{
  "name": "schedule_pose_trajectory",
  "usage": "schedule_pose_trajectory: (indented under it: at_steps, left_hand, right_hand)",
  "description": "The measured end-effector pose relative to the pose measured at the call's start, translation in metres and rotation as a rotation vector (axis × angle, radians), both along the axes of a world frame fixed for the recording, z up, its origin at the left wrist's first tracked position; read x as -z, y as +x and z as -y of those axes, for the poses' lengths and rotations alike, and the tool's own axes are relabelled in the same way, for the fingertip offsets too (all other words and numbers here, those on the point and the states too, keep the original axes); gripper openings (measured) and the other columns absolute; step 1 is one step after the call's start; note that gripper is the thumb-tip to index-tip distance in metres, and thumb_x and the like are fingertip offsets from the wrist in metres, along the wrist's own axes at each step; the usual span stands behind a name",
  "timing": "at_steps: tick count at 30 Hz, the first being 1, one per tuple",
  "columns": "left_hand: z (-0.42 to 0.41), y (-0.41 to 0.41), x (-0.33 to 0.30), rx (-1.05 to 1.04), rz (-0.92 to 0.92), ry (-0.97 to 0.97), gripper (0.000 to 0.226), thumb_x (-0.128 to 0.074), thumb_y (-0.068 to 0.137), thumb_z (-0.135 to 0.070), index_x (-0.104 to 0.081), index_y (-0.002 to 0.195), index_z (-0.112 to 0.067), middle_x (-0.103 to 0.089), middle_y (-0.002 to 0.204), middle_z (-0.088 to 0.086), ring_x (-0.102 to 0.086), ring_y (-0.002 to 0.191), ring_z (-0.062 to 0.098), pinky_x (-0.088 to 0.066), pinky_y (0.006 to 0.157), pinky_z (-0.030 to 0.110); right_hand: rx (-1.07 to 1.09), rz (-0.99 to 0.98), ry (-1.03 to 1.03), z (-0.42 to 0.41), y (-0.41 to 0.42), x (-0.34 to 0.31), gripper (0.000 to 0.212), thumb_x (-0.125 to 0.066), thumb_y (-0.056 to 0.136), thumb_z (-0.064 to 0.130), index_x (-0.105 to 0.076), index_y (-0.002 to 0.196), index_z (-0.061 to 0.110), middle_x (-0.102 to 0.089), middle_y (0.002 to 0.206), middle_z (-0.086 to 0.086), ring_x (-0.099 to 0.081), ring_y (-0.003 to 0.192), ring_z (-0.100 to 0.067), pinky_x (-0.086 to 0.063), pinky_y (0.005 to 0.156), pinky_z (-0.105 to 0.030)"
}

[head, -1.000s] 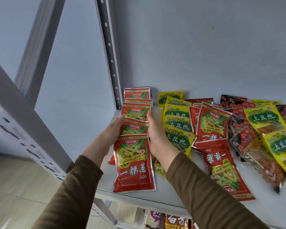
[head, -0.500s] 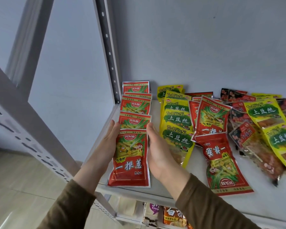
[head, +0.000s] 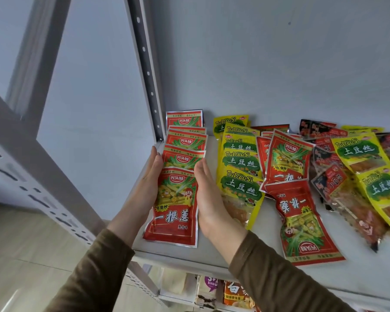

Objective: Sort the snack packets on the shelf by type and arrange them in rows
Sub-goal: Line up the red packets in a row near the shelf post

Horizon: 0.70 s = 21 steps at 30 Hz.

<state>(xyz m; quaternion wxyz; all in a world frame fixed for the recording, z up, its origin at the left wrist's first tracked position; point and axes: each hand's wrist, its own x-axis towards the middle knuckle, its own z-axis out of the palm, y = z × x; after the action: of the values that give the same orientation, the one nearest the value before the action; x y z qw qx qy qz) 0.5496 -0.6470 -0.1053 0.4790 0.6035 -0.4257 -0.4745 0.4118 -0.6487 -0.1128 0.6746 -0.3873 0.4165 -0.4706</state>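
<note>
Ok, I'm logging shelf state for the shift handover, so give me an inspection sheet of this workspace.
Surface: white shelf, bare only near the front edge.
Job's things: red packet row overlapped front to back at the left; yellow packet row beside it.
Clutter: upside-down red packet, dark packets and more yellow ones unsorted at the right.
Hands: left hand and right hand flat against the red row's sides, fingers straight.
Cables: nothing seen.
Surroundings: perforated upright, grey wall, packets on the lower shelf.
</note>
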Motion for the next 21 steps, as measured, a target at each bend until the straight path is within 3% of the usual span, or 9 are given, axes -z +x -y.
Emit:
schedule_pose_trajectory:
  at_steps: [4, 5, 7, 9, 12, 16, 18, 20, 21]
  left_hand:
    - [0.007, 0.004, 0.003, -0.026, 0.072, -0.020, 0.067, -0.029, 0.092, -0.079, -0.009, 0.154, -0.061, -0.057, 0.089, -0.052, -0.064, 0.069, -0.020, -0.050, 0.045, 0.009]
    - [0.007, 0.006, 0.004, -0.037, 0.095, -0.021, 0.068, -0.027, 0.091, -0.081, -0.009, 0.154, -0.062, -0.050, 0.099, -0.052, -0.064, 0.068, -0.017, -0.051, 0.054, 0.012]
    - [0.008, 0.009, 0.007, -0.039, 0.100, 0.002, 0.061, -0.026, 0.090, -0.082, -0.019, 0.149, -0.066, -0.046, 0.109, -0.045, -0.064, 0.070, -0.013, -0.049, 0.055, 0.018]
    - [0.009, 0.010, 0.010, -0.007, 0.067, 0.025, 0.045, -0.031, 0.090, -0.080, -0.038, 0.131, -0.065, -0.068, 0.099, -0.038, -0.073, 0.076, -0.007, -0.053, 0.050, 0.013]
    - [0.015, 0.007, 0.009, 0.015, 0.077, 0.004, 0.039, -0.037, 0.092, -0.076, -0.049, 0.124, -0.056, -0.075, 0.101, -0.026, -0.076, 0.090, 0.003, -0.055, 0.057, 0.013]
    - [0.024, 0.006, 0.009, -0.002, 0.128, -0.021, 0.048, -0.033, 0.089, -0.075, -0.051, 0.123, -0.048, -0.069, 0.101, -0.025, -0.070, 0.082, -0.012, -0.052, 0.056, 0.008]
    - [0.032, 0.009, 0.007, -0.023, 0.141, -0.007, 0.041, -0.029, 0.091, -0.075, -0.047, 0.114, -0.047, -0.055, 0.094, -0.036, -0.065, 0.071, -0.013, -0.049, 0.062, 0.005]
    - [0.045, 0.011, 0.002, -0.073, 0.120, 0.043, 0.039, -0.025, 0.099, -0.071, -0.045, 0.114, -0.040, -0.053, 0.091, -0.032, -0.058, 0.072, -0.010, -0.045, 0.081, 0.019]
    - [0.052, 0.011, 0.000, -0.083, 0.110, 0.066, 0.041, -0.024, 0.102, -0.069, -0.048, 0.108, -0.036, -0.058, 0.084, -0.032, -0.061, 0.068, -0.008, -0.045, 0.080, 0.023]
  right_hand:
    - [0.103, -0.081, -0.011, 0.008, -0.001, 0.005, 0.065, -0.039, 0.104, 0.059, -0.014, 0.161, 0.042, -0.020, 0.168, 0.011, -0.044, 0.143, -0.016, -0.049, 0.108, -0.046]
    - [0.115, -0.085, -0.002, 0.011, -0.004, 0.006, 0.065, -0.039, 0.104, 0.058, -0.014, 0.161, 0.041, -0.024, 0.167, 0.011, -0.047, 0.139, -0.014, -0.053, 0.104, -0.042]
    - [0.127, -0.094, 0.014, 0.019, -0.009, 0.008, 0.063, -0.040, 0.105, 0.057, -0.018, 0.161, 0.039, -0.040, 0.153, 0.016, -0.058, 0.114, 0.004, -0.058, 0.077, -0.019]
    - [0.147, -0.101, 0.016, 0.030, -0.009, 0.004, 0.060, -0.039, 0.106, 0.055, -0.024, 0.160, 0.035, -0.045, 0.136, 0.020, -0.056, 0.091, 0.019, -0.052, 0.059, -0.007]
    - [0.136, -0.106, 0.009, 0.043, -0.001, -0.004, 0.054, -0.038, 0.106, 0.055, -0.039, 0.154, 0.030, -0.062, 0.137, 0.006, -0.068, 0.112, -0.010, -0.060, 0.089, -0.033]
    - [0.150, -0.178, -0.013, 0.051, 0.004, -0.010, 0.051, -0.038, 0.106, 0.055, -0.042, 0.150, 0.029, -0.068, 0.127, 0.004, -0.070, 0.108, -0.012, -0.060, 0.080, -0.031]
    - [0.183, -0.190, 0.008, 0.054, 0.003, -0.011, 0.053, -0.037, 0.107, 0.053, -0.039, 0.152, 0.025, -0.062, 0.138, -0.002, -0.065, 0.120, -0.018, -0.057, 0.096, -0.044]
    - [0.192, -0.191, 0.038, 0.059, 0.002, -0.010, 0.055, -0.037, 0.107, 0.052, -0.039, 0.153, 0.023, -0.053, 0.149, -0.006, -0.057, 0.132, -0.024, -0.049, 0.108, -0.051]
    - [0.186, -0.191, 0.046, 0.062, 0.001, -0.010, 0.055, -0.037, 0.107, 0.052, -0.040, 0.153, 0.023, -0.053, 0.149, -0.006, -0.056, 0.133, -0.025, -0.048, 0.108, -0.051]
